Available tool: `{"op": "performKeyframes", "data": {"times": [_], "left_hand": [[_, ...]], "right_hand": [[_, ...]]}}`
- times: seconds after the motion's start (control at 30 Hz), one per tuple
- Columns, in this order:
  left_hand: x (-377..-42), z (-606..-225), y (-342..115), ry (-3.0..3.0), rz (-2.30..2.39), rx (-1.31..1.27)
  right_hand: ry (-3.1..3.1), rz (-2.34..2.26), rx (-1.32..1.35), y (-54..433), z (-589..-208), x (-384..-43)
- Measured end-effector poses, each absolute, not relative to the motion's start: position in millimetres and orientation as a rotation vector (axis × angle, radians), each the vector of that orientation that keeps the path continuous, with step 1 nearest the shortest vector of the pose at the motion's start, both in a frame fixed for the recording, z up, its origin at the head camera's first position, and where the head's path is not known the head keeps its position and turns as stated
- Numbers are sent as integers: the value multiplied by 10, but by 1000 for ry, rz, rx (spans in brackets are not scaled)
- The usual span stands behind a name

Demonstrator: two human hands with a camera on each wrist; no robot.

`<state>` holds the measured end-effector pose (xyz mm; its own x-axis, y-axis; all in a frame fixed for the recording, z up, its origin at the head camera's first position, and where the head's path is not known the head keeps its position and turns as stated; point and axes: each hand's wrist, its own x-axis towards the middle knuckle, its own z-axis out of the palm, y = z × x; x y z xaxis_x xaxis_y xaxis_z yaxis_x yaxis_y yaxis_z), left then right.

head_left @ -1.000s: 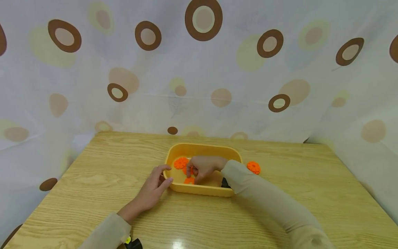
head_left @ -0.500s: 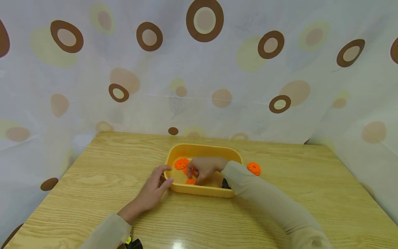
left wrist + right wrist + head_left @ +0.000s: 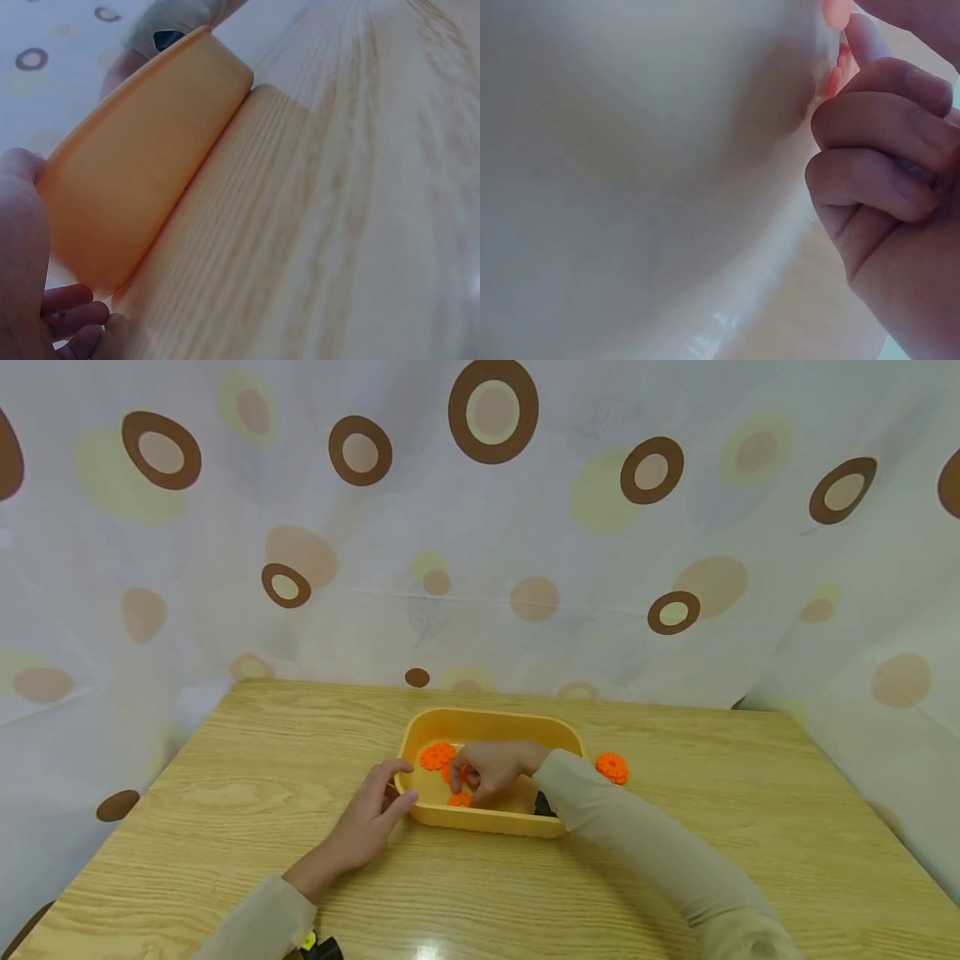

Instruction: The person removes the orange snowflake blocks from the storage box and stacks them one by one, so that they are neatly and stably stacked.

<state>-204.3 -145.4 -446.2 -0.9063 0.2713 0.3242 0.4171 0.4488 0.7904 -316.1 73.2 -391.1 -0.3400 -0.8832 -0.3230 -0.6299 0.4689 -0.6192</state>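
A yellow-orange plastic tub point(image 3: 491, 821) stands on the wooden table. My left hand point(image 3: 367, 818) holds its left end; in the left wrist view the thumb lies at the rim and the other fingers are low by the base. Inside the tub, my right hand point(image 3: 491, 764) is bent down with the thumb and index finger at an orange notched building disc point(image 3: 459, 799), which they pinch. Its other fingers are curled in the right wrist view. Another orange disc point(image 3: 437, 756) lies at the tub's left; one more is partly hidden behind the fingers.
One orange notched disc point(image 3: 612, 767) lies on the table point(image 3: 712, 793) right of the tub. A black thing point(image 3: 544, 805) shows under the right sleeve. A black and yellow item point(image 3: 321, 947) is at the left cuff. A patterned cloth point(image 3: 480, 527) hangs behind the table.
Both hands keep almost the same position at the tub. The disc under the right fingertips shifts very slightly to the right.
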Motion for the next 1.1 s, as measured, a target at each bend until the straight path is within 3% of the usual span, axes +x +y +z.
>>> {"op": "performKeyframes", "data": {"times": [0.73, 1.1], "left_hand": [[-2035, -4449, -1466, -2615, -1426, -550], [-2051, -4461, -1462, -2589, -1422, -566]], "right_hand": [[2072, -523, -1139, 739, -3934, -3159], [2010, -553, -1241, 756, -3971, -3190]]}}
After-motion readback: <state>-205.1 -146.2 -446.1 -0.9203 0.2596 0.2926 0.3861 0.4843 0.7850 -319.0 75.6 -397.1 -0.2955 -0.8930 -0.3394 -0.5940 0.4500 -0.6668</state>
